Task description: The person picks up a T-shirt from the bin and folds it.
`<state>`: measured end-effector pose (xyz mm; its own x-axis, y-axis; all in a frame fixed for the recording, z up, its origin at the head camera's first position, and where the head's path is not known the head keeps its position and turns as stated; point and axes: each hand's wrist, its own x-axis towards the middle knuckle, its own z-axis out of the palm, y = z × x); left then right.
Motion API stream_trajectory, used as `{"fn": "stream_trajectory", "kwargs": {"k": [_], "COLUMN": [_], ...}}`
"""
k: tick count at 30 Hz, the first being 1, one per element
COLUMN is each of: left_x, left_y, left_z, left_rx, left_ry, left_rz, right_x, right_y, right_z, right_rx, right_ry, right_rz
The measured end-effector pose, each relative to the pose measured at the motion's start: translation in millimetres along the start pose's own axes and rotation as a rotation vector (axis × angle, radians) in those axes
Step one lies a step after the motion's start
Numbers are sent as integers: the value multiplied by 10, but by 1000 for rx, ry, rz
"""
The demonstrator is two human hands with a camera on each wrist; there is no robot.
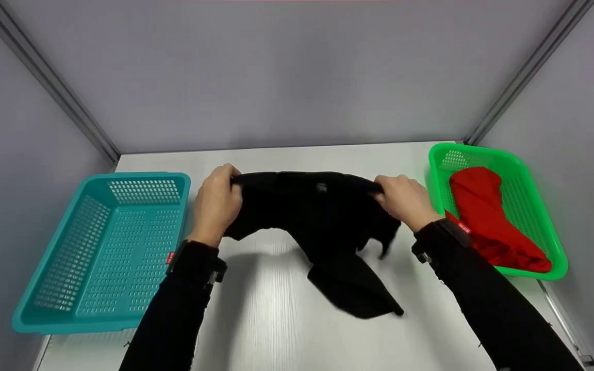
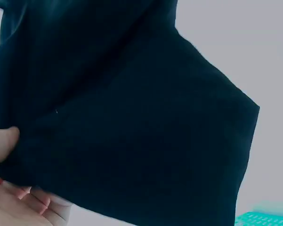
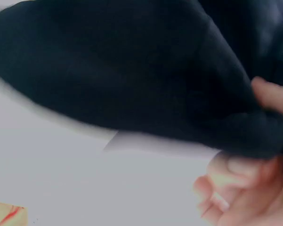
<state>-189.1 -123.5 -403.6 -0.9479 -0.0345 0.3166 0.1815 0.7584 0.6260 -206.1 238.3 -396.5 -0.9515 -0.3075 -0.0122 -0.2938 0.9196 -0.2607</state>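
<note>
head view looks down on a white table boxed in by grey walls, and both hands are up over the middle of it with a black garment stretched between them. the left hand has its fingers curled over the garment's upper left edge, gripping it; the right hand does the same at the upper right edge. the cloth is lifted along that top edge, sags between the two hands, and one dark end trails down onto the table in front of the person, closer to the right arm. both arms are in black sleeves with a small device strapped at each wrist.

to the left of the left hand sits a teal basket, near the left forearm, and no cloth shows inside it. on the far right side of the table is a green basket with a red cloth bunched up inside it; the right wrist is just beside its near edge.

from the left wrist, the black cloth fills nearly the whole picture, with a thumb pressed on it and fingertips tucked below. from the right wrist, blurred, the thumb and curled fingers pinch a fold of the same cloth above the table.
</note>
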Motion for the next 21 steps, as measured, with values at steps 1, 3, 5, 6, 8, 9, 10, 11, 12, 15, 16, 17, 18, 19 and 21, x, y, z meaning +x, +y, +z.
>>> {"fn": "stream_trajectory", "kwargs": {"k": [1,3,5,6,8,9,10,11,12,15,16,17,18,19,21], "left_x": [15,56,95,116,159,177,197,211,219,204,178,139,92,31,-131], "left_y": [-6,-1,26,49,121,170,229,294,370,629,717,790,847,880,875], "left_z": [-17,-52,-104,-140,-231,-282,-333,-384,-439,-590,-622,-635,-629,-603,-454], "left_rx": [-2,-8,-113,-229,-487,-611,-737,-842,-878,-789,-744,-661,-568,-468,-245], "left_ry": [-1,3,-2,-5,47,103,166,249,341,623,685,735,758,756,679], "left_rz": [-35,-97,-184,-234,-315,-319,-297,-221,-111,328,457,566,645,715,809], "right_x": [28,104,186,226,303,338,370,398,424,469,477,476,472,465,445], "right_y": [7,-4,-51,-87,-191,-256,-320,-384,-440,-549,-550,-532,-500,-451,-303], "right_z": [-28,-73,-116,-135,-178,-205,-234,-271,-314,-467,-518,-571,-615,-647,-666], "right_rx": [80,332,646,797,1039,1121,1182,1216,1234,1295,1327,1373,1419,1470,1542], "right_ry": [-21,-110,-175,-174,-126,-73,-9,56,113,209,216,209,209,216,257], "right_rz": [72,180,270,300,298,257,195,116,34,-165,-208,-222,-208,-178,-63]}}
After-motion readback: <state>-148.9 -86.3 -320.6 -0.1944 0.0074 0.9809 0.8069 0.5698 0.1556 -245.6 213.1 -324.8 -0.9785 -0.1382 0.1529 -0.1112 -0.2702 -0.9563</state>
